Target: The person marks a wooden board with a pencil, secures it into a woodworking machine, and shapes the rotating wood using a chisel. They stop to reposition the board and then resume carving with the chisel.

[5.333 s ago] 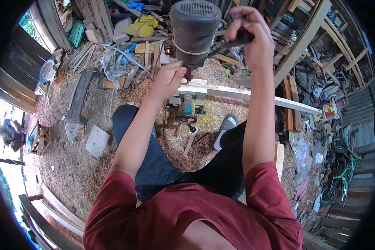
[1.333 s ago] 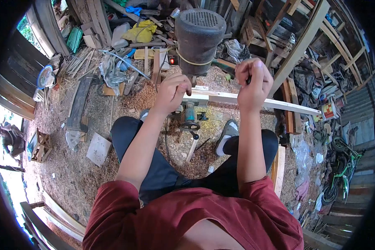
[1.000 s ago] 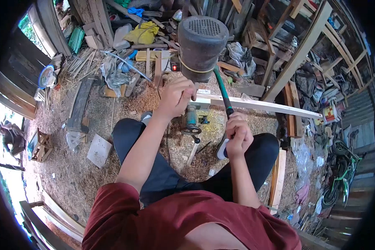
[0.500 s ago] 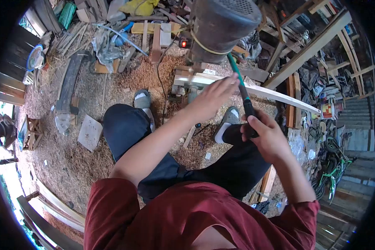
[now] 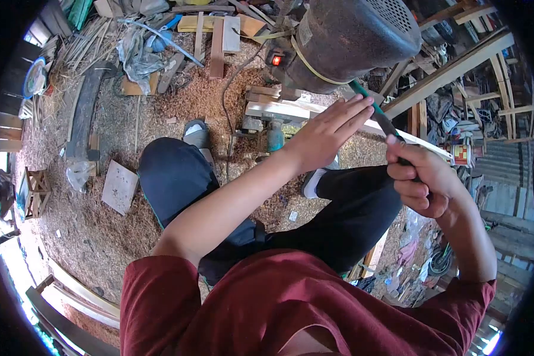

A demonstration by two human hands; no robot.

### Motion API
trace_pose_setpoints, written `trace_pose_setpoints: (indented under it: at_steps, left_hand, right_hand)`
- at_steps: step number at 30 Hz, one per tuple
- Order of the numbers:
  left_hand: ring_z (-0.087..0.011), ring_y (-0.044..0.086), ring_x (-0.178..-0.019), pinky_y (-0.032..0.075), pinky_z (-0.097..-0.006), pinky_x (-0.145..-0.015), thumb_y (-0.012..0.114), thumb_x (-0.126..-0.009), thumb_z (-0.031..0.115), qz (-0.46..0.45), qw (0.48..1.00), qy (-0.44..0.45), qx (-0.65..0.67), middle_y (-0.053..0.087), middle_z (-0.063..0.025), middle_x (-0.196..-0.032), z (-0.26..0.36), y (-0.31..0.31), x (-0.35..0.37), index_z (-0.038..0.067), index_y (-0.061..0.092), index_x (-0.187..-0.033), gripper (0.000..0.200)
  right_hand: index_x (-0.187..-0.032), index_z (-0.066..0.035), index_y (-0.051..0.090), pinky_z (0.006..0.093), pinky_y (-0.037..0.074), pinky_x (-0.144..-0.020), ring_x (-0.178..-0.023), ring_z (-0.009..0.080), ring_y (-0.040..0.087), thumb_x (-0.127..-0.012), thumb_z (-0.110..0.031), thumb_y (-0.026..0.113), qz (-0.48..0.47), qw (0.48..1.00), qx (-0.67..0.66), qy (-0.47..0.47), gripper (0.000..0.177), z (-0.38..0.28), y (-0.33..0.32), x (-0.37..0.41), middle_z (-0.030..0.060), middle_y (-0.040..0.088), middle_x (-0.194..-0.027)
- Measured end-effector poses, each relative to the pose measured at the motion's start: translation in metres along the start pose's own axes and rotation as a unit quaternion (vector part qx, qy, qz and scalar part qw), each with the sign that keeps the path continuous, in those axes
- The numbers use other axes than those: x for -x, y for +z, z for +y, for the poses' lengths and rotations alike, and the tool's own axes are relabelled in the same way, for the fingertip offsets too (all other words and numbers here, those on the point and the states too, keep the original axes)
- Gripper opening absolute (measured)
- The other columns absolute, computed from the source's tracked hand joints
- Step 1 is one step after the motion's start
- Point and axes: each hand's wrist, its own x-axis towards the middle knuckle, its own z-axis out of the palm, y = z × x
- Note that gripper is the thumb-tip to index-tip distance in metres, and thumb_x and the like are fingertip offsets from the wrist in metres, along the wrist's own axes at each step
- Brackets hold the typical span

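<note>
My right hand [image 5: 424, 178] is wrapped round the dark handle of a long tool with a green shaft [image 5: 378, 109]. The far end of the shaft meets the underside of a large dark motor-like machine [image 5: 350, 44], where its tip is hidden. My left hand [image 5: 333, 129] has its fingers stretched out, with the fingertips resting on the green part of the shaft. A pale wooden beam [image 5: 288, 111] runs below the machine, partly behind my left hand.
A lit red switch [image 5: 276, 60] sits beside the machine, with a black cable [image 5: 226, 113] trailing down. Wood shavings [image 5: 190, 98] cover the floor. A curved dark timber [image 5: 84, 113] and a pale board [image 5: 120, 187] lie at left. A slanted beam [image 5: 451, 70] stands at right.
My right hand has moved right and slightly up with the handle, tilting the tool more. My left hand has shifted right along with the shaft. The view has moved, so the machine appears larger and further right.
</note>
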Motion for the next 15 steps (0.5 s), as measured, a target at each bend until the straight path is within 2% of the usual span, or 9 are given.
trace_pose_setpoints:
  at_steps: [1,4,5,6,7,8,9,14,15]
  left_hand:
    - [-0.0338,0.034,-0.153,0.031,-0.0460,-0.126,0.054,-0.083,-0.012,0.007,1.000,0.007,0.010,0.035,-0.0153,-0.165,-0.002,-0.002,-0.003,0.000,0.035,-0.158,0.078]
    - [-0.0324,0.036,-0.152,0.033,-0.0452,-0.125,0.054,-0.082,-0.013,0.013,1.000,0.005,0.017,0.039,-0.0144,-0.163,-0.005,-0.002,-0.006,0.003,0.038,-0.157,0.078]
    - [-0.0315,0.037,-0.152,0.034,-0.0449,-0.125,0.054,-0.081,-0.013,0.012,1.000,-0.002,0.013,0.040,-0.0136,-0.162,-0.004,-0.001,-0.006,0.004,0.040,-0.156,0.078]
    - [-0.0315,0.037,-0.152,0.034,-0.0449,-0.125,0.054,-0.081,-0.013,0.011,1.000,-0.001,0.012,0.040,-0.0136,-0.162,-0.006,0.002,-0.003,0.004,0.040,-0.156,0.078]
    - [-0.0308,0.036,-0.152,0.034,-0.0449,-0.125,0.054,-0.080,-0.014,-0.034,0.999,-0.008,0.020,0.041,-0.0127,-0.161,-0.009,0.008,0.002,0.005,0.041,-0.155,0.079]
    - [-0.0300,0.036,-0.153,0.035,-0.0448,-0.124,0.054,-0.079,-0.014,-0.081,0.996,-0.015,0.028,0.042,-0.0118,-0.161,-0.010,0.011,0.006,0.006,0.042,-0.154,0.079]
    - [-0.0269,0.037,-0.152,0.035,-0.0427,-0.125,0.059,-0.085,-0.002,-0.058,0.998,0.001,-0.002,0.043,-0.0088,-0.159,-0.009,0.009,0.008,0.008,0.047,-0.152,0.068]
    - [-0.0268,0.035,-0.153,0.035,-0.0435,-0.125,0.054,-0.088,-0.001,-0.056,0.998,0.019,-0.008,0.041,-0.0085,-0.161,-0.011,0.004,0.007,0.009,0.046,-0.152,0.066]
    - [-0.0270,0.034,-0.154,0.035,-0.0436,-0.125,0.054,-0.087,-0.001,-0.052,0.998,0.022,-0.009,0.040,-0.0085,-0.162,-0.013,0.004,0.007,0.008,0.046,-0.152,0.066]
  right_hand:
    - [-0.081,-0.014,0.049,0.0235,0.029,-0.029,-0.035,0.0060,0.037,-0.105,-0.036,0.062,0.018,1.000,0.003,0.000,0.035,-0.001,0.005,0.001,-0.0069,0.038,-0.056]
    - [-0.076,-0.013,0.048,0.0244,0.030,-0.029,-0.033,0.0069,0.038,-0.104,-0.030,0.063,-0.006,0.999,0.030,-0.011,0.036,0.008,-0.004,-0.002,-0.0049,0.041,-0.052]
    - [-0.073,-0.012,0.048,0.0266,0.031,-0.029,-0.031,0.0086,0.039,-0.102,-0.024,0.065,0.019,0.998,0.043,-0.029,0.036,0.021,0.001,-0.009,-0.0020,0.044,-0.048]
    - [-0.078,-0.010,0.049,0.0284,0.032,-0.029,-0.032,0.0104,0.043,-0.102,-0.022,0.066,0.042,0.993,0.070,-0.086,0.031,0.048,0.001,-0.029,-0.0008,0.046,-0.049]
    - [-0.083,-0.008,0.049,0.0293,0.032,-0.030,-0.032,0.0123,0.043,-0.102,-0.021,0.066,0.041,0.991,0.068,-0.103,0.029,0.072,0.009,-0.045,-0.0008,0.044,-0.051]
    - [-0.086,-0.008,0.048,0.0298,0.033,-0.030,-0.032,0.0128,0.042,-0.103,-0.023,0.065,0.004,0.992,-0.008,-0.124,0.028,0.089,0.010,-0.060,-0.0007,0.043,-0.052]
    - [-0.088,-0.009,0.048,0.0290,0.034,-0.030,-0.033,0.0120,0.042,-0.103,-0.023,0.065,0.014,0.993,-0.006,-0.117,0.027,0.090,0.011,-0.057,-0.0007,0.043,-0.055]
    - [-0.090,-0.010,0.046,0.0299,0.040,-0.035,-0.038,0.0125,0.046,-0.104,-0.025,0.065,-0.002,0.995,0.002,-0.104,0.028,0.076,0.012,-0.052,-0.0001,0.046,-0.060]
    - [-0.090,-0.010,0.046,0.0309,0.042,-0.037,-0.040,0.0132,0.048,-0.104,-0.027,0.065,0.041,0.998,-0.002,-0.040,0.029,0.061,0.025,-0.042,-0.0002,0.046,-0.061]
